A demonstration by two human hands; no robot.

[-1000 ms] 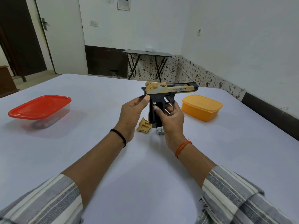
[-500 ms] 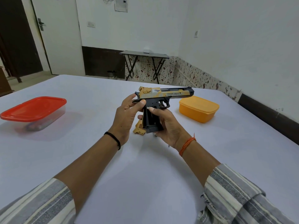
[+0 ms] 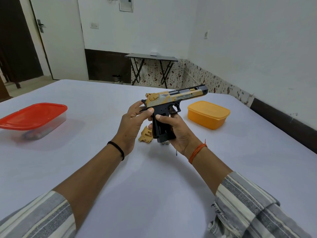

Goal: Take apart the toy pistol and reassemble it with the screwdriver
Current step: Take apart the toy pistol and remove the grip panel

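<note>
White table [image 3: 154, 177], toy pistol [image 3: 173, 100] gripped by left hand [image 3: 132, 124], right hand [image 3: 176, 133], maybe above it.

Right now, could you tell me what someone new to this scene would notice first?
The gold and black toy pistol stands out, held upright above the middle of the white table, the right hand wrapped round its black grip and the left hand pinching its rear end. A loose gold part lies on the table just below it. A red-lidded container sits far left and an orange container to the right.
</note>
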